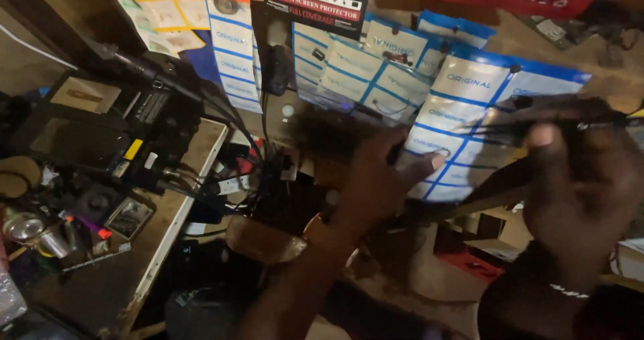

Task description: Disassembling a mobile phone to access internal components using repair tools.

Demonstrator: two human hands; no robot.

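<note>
Both forearms rise from the bottom edge, dark and blurred. Right hand point(580, 186) sits at the right side, fingers curled shut around a thin dark tool point(570, 115) that runs roughly level across the top of the hand, its tip reaching past the right edge; the thumb presses up against it. What kind of tool it is cannot be told through the blur. Left hand point(379, 179) is in the middle, fingers bent, with one pale-nailed fingertip stretched toward the hanging packets point(463, 92). Whether it grips something cannot be told; a dark smear just above it hides the fingers.

White-and-blue packets hang in overlapping rows behind both hands, just beyond the tool. A black cable bundle point(228, 122) drops from upper left into a tangle near the left wrist. Left of that, a worn bench point(171, 226) carries a clutter of small dark devices, a yellow-marked part and shiny metal cans point(30, 229), all dim. The bench's near corner is cut off by the frame's edge.
</note>
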